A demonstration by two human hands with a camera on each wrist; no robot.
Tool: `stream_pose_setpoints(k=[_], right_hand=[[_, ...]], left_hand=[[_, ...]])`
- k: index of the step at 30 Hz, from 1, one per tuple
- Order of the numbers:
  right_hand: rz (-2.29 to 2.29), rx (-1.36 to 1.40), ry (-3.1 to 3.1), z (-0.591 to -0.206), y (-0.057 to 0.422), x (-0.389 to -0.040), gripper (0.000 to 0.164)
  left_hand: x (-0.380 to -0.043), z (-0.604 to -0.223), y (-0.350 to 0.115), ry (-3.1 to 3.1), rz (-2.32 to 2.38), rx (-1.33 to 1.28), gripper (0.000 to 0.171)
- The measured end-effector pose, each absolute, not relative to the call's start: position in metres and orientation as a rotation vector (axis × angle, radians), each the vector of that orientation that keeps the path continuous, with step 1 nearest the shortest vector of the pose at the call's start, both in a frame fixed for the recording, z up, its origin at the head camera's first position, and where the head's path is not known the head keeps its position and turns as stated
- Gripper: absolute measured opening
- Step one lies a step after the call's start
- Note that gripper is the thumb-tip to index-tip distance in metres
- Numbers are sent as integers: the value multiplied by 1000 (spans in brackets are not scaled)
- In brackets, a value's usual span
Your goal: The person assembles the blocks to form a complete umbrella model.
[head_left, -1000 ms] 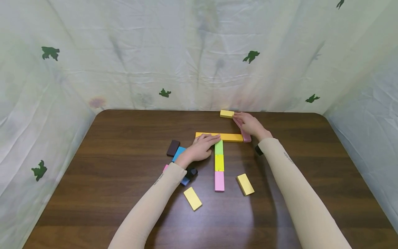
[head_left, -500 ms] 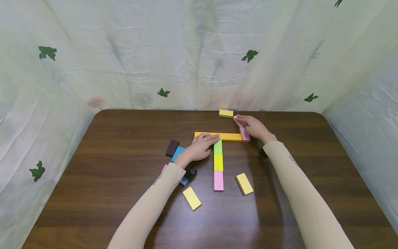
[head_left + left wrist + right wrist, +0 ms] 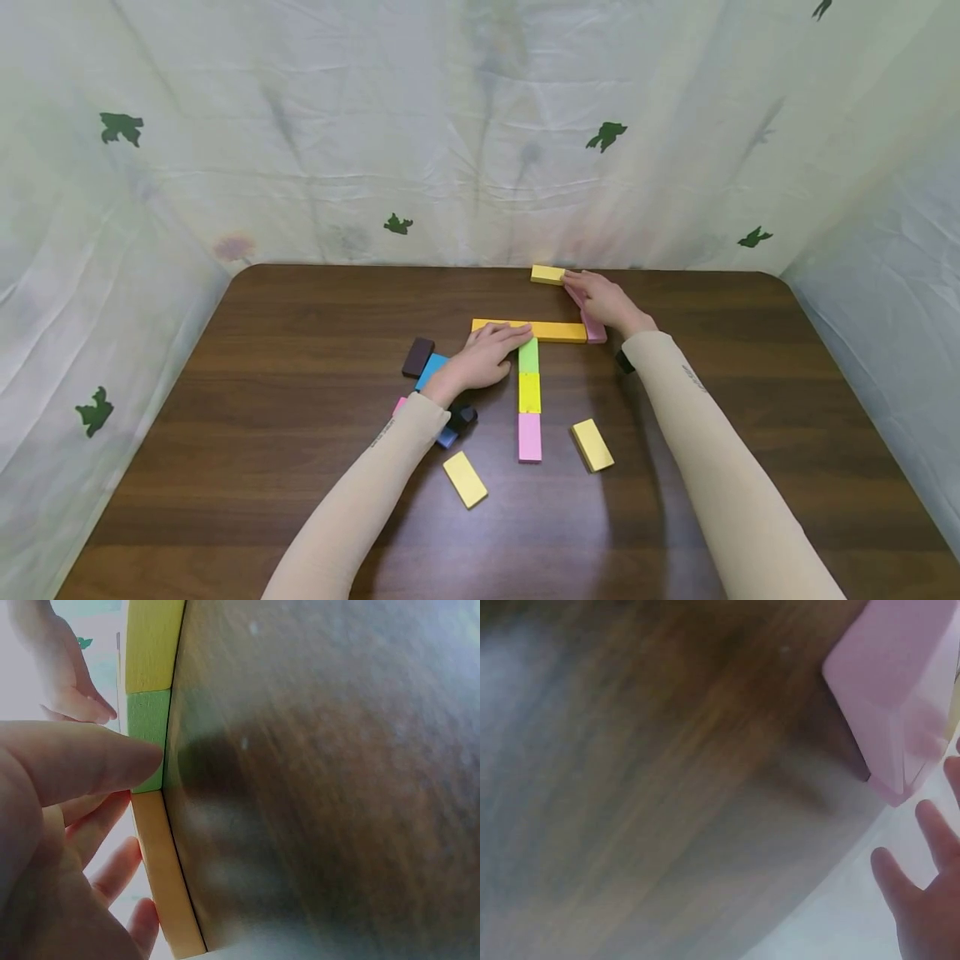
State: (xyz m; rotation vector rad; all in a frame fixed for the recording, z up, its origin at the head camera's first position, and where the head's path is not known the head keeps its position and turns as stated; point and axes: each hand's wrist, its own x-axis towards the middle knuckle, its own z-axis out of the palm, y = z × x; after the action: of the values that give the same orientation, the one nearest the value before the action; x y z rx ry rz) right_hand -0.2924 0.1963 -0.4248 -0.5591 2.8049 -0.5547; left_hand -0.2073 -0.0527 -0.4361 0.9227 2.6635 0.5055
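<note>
My left hand (image 3: pixel 480 357) lies with extended fingers on the orange strip of blocks (image 3: pixel 558 332), near its joint with the green block (image 3: pixel 528 356). In the left wrist view its thumb (image 3: pixel 97 757) touches the green block's side. My right hand (image 3: pixel 606 302) reaches over the slanted pink block (image 3: pixel 573 296), its fingertips beside the far yellow block (image 3: pixel 547 275). The right wrist view shows its fingers (image 3: pixel 922 885) spread beside the pink block (image 3: pixel 885 667). A second pink block (image 3: pixel 595 333) meets the strip's right end. My right thumb is hidden.
Below the green block a bright yellow block (image 3: pixel 528 392) and a pink block (image 3: pixel 529 437) continue the column. Pale yellow blocks (image 3: pixel 465 480) lie loose on either side. Left of my left hand are a dark block (image 3: pixel 417 357) and a blue block (image 3: pixel 431 368), partly hidden by that arm.
My right hand drew back slightly toward me, uncovering the slanted pink block, then moved forward over it again. My left hand stays in place. The head view shifted a little.
</note>
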Motion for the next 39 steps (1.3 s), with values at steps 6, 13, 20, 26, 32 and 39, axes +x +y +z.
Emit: stream_pose_setpoints(k=[6, 13, 20, 26, 32, 39], right_hand=[[-451, -570, 2817, -424, 192, -297, 48], [-403, -565, 2826, -421, 191, -297, 50], [-415, -553, 2825, -423, 190, -296, 48], [-508, -551, 2817, -422, 193, -294, 52], [-667, -541, 2783, -421, 197, -286, 57], [-697, -678, 2770, -421, 201, -273, 49]], left_hand=[[-207, -436, -53, 2661, 516, 939, 57], [-207, -435, -53, 2658, 512, 917, 58], [-208, -435, -53, 2656, 521, 917, 58], [-208, -435, -52, 2658, 517, 922, 58], [-207, -433, -51, 2658, 494, 922, 58], [-207, -431, -50, 2664, 449, 914, 59]])
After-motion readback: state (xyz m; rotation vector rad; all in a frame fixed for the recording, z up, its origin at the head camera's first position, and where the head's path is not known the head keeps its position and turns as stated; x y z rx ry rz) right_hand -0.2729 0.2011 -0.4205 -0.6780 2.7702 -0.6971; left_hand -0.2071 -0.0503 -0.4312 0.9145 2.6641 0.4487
